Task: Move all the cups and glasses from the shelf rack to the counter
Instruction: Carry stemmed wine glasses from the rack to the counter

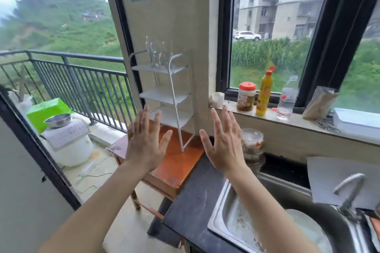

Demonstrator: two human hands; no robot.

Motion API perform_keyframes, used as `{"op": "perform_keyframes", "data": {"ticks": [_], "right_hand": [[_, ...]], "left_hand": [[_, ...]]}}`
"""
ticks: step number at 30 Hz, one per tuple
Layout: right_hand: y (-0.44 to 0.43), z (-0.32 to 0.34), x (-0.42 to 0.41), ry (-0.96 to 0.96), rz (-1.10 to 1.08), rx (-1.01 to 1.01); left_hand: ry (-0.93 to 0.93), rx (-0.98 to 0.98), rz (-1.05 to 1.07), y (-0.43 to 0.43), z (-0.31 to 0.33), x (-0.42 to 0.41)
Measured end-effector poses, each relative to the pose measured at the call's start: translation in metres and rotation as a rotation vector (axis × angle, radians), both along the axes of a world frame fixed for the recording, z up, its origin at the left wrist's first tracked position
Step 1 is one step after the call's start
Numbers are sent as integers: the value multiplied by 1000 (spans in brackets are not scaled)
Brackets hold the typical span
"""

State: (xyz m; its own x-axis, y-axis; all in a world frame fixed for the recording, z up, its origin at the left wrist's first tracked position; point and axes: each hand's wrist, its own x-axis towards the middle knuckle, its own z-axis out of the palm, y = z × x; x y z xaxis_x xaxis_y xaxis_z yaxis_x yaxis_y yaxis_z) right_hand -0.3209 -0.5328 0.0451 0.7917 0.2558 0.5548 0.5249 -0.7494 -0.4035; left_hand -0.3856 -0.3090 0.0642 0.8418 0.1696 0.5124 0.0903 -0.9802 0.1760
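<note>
Both hands spread flat and empty, left hand [145, 142], right hand [225, 142], clear stemmed glasses [156, 53] at 12 o'clock atop white shelf rack [164, 96], wooden table [176, 162] beneath, dark counter [193, 201] at 5 o'clock.

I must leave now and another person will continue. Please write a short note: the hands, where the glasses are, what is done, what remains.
Left hand and right hand: both open, fingers spread, holding nothing, raised in front of the white shelf rack.
Glasses: clear, all on the top shelf; the lower shelves look empty.
Counter: no glass on it yet.
Done: nothing moved.
Left: carry every glass to the counter.
</note>
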Motion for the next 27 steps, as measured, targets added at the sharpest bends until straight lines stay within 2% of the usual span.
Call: {"op": "perform_keyframes", "data": {"ticks": [10, 17, 21, 27], "right_hand": [[121, 80, 151, -70, 132, 39], [197, 122, 254, -117, 33, 58], [242, 147, 306, -56, -38, 103], [279, 170, 371, 13, -117, 68]], "left_hand": [[-201, -215, -1, 109, 71, 144], [-280, -355, -158, 196, 92, 280], [-266, -361, -238, 237, 107, 350], [-225, -376, -330, 270, 128, 439]]}}
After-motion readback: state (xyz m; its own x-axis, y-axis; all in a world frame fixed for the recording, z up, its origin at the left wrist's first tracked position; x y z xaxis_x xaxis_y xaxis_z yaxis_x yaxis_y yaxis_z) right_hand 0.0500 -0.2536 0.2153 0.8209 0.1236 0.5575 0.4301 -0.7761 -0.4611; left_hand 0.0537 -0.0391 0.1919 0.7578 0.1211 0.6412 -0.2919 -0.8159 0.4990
